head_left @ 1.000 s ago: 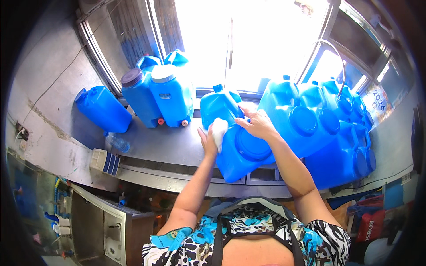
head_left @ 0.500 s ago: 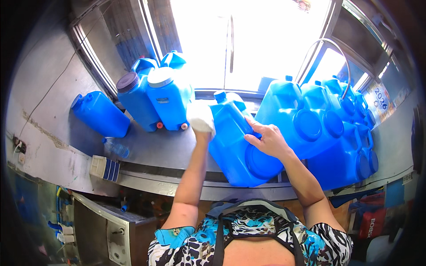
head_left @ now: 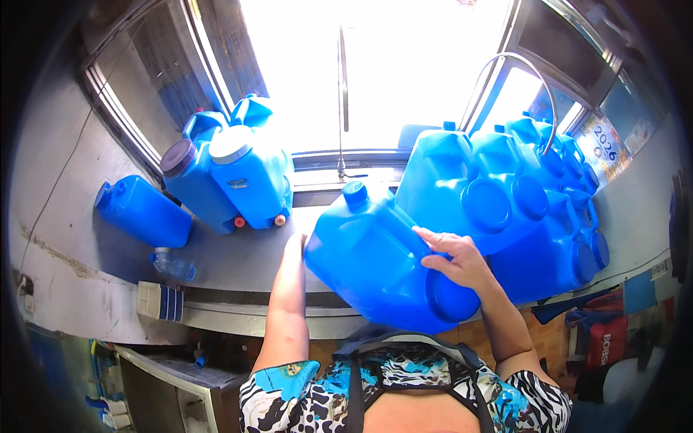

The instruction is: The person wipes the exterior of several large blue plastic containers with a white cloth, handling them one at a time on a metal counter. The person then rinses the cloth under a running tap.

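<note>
A big blue plastic water jug (head_left: 361, 260) with a screw cap on top and a wide round lid low on its right side leans tilted at the counter's front edge, close to my body. My right hand (head_left: 458, 260) is closed around its handle, fingers and thumb on either side. Against the jug's left side reaches my left hand (head_left: 301, 242); the jug hides its fingers and anything they may hold. Just right of the held jug stands another blue jug (head_left: 433, 173) of the same form.
More blue jugs (head_left: 559, 245) crowd the right of the counter (head_left: 231, 263). At left stand two tall blue containers (head_left: 253, 180) with spigots, a smaller blue jug (head_left: 148, 213), a clear plastic bottle (head_left: 173, 267) and a white-and-blue box (head_left: 160, 302). A thin curved pipe (head_left: 552, 101) arches over the right-hand jugs.
The jug has come nearer my body and tilted more, my right hand staying on its handle. My left hand, earlier visible with a white cloth, has slipped mostly behind the jug; the cloth is out of sight.
</note>
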`<state>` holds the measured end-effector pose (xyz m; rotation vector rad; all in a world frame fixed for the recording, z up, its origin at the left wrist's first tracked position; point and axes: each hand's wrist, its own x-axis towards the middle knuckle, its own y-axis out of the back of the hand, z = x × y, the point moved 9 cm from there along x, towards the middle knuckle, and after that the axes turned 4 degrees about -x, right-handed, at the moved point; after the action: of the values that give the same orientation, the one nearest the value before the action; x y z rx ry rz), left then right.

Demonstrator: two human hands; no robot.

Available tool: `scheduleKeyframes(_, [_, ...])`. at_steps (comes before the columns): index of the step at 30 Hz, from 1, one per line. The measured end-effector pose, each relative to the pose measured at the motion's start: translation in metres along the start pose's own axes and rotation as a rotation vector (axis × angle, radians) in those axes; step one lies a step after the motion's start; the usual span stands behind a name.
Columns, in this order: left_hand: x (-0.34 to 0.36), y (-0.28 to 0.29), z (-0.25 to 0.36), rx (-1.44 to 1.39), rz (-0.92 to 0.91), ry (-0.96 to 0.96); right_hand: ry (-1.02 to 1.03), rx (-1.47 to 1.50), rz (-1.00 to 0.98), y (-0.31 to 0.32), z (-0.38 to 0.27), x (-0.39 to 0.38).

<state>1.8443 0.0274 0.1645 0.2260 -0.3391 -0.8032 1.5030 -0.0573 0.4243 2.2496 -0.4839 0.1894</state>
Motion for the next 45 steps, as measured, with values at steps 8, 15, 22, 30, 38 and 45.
scheduleKeyframes(8, [-0.131, -0.081, -0.098, -1.244, 0.148, 0.529, -0.119, -0.149, 0.074, -0.016, -0.001, 0.010])
scheduleKeyframes(15, [-0.207, -0.176, -0.018, -1.504, 0.086, 0.980, -0.191, -0.395, 0.250, -0.030, -0.006, 0.078])
scheduleKeyframes(22, [-0.202, -0.133, 0.150, -1.733, 0.008, 0.872, 0.015, -0.109, 0.651, 0.010, -0.006, 0.086])
scheduleKeyframes(30, [-0.221, -0.058, 0.295, -1.759, -0.255, 0.600, 0.775, 0.057, 0.185, -0.021, -0.121, -0.051])
scheduleKeyframes(38, [-0.211, -0.079, 0.289, -1.161, -0.493, 0.600, 0.632, 0.336, 0.006, -0.003, -0.093, -0.063])
scheduleKeyframes(45, [-0.150, -0.029, 0.313, 0.126, 0.061, -0.202, 0.179, 0.042, 0.477, 0.121, -0.035, -0.005])
